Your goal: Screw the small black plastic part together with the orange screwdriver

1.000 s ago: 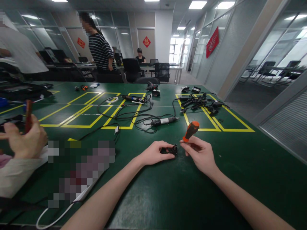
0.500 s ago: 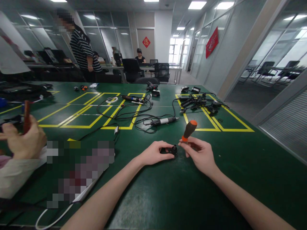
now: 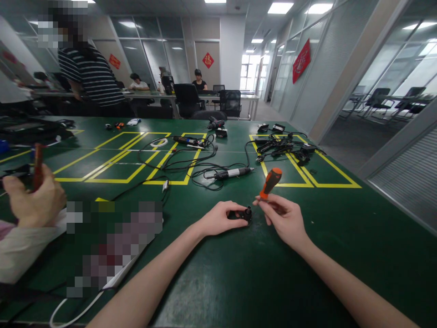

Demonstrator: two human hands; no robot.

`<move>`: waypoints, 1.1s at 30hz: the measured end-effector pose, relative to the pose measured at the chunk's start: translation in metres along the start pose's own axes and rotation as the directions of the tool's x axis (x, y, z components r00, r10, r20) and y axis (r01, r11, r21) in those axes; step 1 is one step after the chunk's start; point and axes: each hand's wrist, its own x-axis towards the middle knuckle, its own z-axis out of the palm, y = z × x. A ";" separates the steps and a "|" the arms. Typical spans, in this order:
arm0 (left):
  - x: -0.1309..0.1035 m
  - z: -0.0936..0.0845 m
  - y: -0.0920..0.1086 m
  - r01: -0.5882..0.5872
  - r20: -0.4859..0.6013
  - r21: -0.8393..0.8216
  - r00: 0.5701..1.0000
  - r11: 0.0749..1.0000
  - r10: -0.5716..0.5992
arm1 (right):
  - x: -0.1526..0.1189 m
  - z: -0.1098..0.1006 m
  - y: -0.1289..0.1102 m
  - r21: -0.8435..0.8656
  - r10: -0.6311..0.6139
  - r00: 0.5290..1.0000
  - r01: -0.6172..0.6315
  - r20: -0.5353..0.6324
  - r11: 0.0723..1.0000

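My left hand (image 3: 223,218) grips a small black part (image 3: 247,213) between thumb and fingers, low over the green table. A short dark stub stands up from that part; its exact kind is too small to tell. Just to the right, my right hand (image 3: 283,216) holds a screwdriver (image 3: 271,181) with an orange and dark grey handle. The handle points up and leans right, while thumb and fingers close around its lower end. The fingers hide most of the shaft and the tip. A small gap separates the two hands.
A pen-shaped electric screwdriver (image 3: 234,173) with a cable lies beyond my hands. Further back are tangled black cables and adapters (image 3: 278,145), yellow tape outlines (image 3: 170,183) and a drill (image 3: 215,123). At left, a co-worker's hand (image 3: 37,198) holds a brown object.
The screwdriver's handle has tilted slightly further to the right. My left hand stays put with the black part. In the background, the person in the striped shirt has moved left.
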 end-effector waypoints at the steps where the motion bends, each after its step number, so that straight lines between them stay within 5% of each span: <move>1: 0.000 0.000 0.000 0.000 -0.001 -0.001 1.000 1.000 0.000 | 0.000 0.000 0.000 0.002 -0.002 1.000 0.002 0.009 1.000; 9: 0.000 0.000 0.001 -0.010 0.001 -0.009 1.000 1.000 0.010 | 0.002 0.000 -0.001 -0.015 0.007 0.999 -0.008 -0.038 1.000; 15: 0.000 0.001 0.000 -0.023 -0.013 -0.007 1.000 1.000 0.023 | 0.000 0.002 0.003 0.163 0.077 0.994 -0.090 0.079 0.983; 22: 0.000 0.000 0.002 -0.008 -0.009 -0.013 1.000 1.000 0.008 | 0.001 0.001 -0.003 0.016 -0.012 1.000 0.011 0.028 1.000; 33: 0.000 0.001 0.001 -0.005 -0.005 -0.007 1.000 1.000 0.005 | -0.001 0.003 -0.003 0.078 0.001 0.999 -0.005 0.048 0.997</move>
